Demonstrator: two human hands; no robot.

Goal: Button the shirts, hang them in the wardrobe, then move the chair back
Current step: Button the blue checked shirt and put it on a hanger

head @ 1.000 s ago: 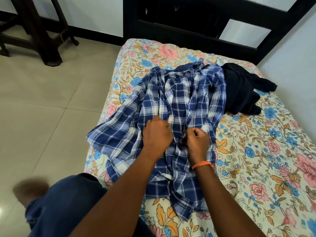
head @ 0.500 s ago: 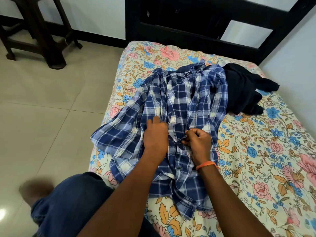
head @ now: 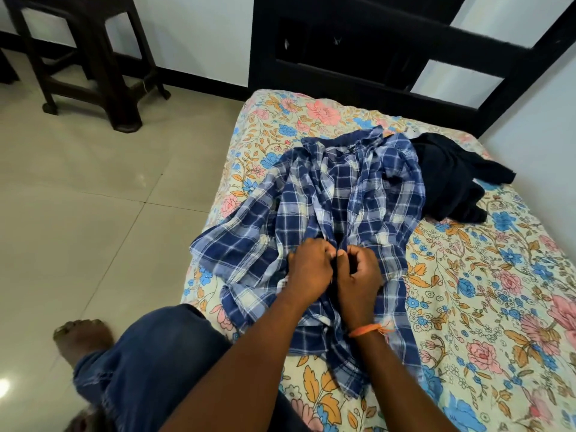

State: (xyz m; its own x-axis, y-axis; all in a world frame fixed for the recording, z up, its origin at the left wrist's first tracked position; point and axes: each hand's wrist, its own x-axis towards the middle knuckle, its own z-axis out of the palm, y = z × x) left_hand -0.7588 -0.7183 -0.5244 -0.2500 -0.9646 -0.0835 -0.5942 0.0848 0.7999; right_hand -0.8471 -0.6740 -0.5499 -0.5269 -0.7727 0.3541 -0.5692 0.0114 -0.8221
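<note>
Soft woven plaid shirt (head: pixel 336 194), glossy tiled floor (head: pixel 93 198), dark wooden chair (head: pixel 93 51).

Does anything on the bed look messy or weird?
Yes. The dark garment lies crumpled in a heap near the headboard, not laid flat. The plaid shirt is rumpled too, one sleeve hanging over the bed's edge, while both hands pinch its front. Nothing looks torn or spilled.
</note>
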